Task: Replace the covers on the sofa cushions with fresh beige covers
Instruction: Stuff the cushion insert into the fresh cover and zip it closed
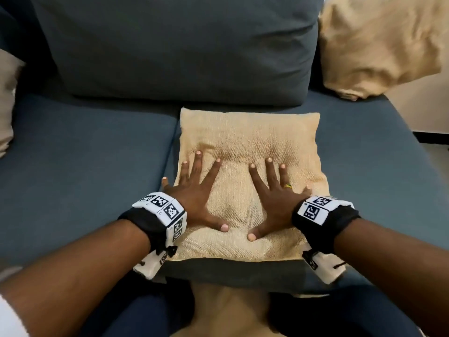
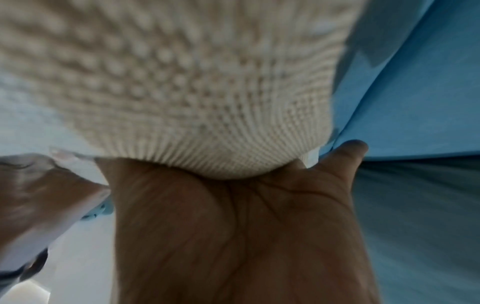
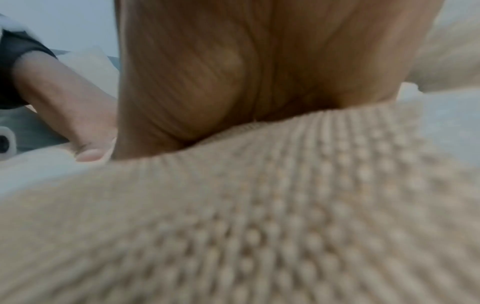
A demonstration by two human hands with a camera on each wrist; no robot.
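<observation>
Dark blue sofa [image 1: 92, 152] fills the scene, its seat carrying a beige-covered cushion [image 1: 247, 139] that lies flat near the front edge, just right of the seam between the seat pads. Both palms press down on it: the left hand [image 1: 194, 193] on the cushion's near-left part, the right hand [image 1: 272, 195] on its near-right, fingers straight and fanned toward the far side, thumbs turned inward and close together. Neither grip is clenched; both lie released and flat on the weave, holding nothing. The wrist views show only palm heels sunk into coarse fabric. A dark strip [image 1: 233, 268] shows under the cushion's near edge, though whether it is an old cover or the sofa cannot be told. Another beige cushion [image 1: 379, 47] leans at the far right corner, and a third pale one [image 1: 7, 103] sits at the left edge. The risk, as judged here: pressing unevenly could bunch the filling toward the far side and leave the cover's corners slack, or nudge the cushion off the seat's front edge.
</observation>
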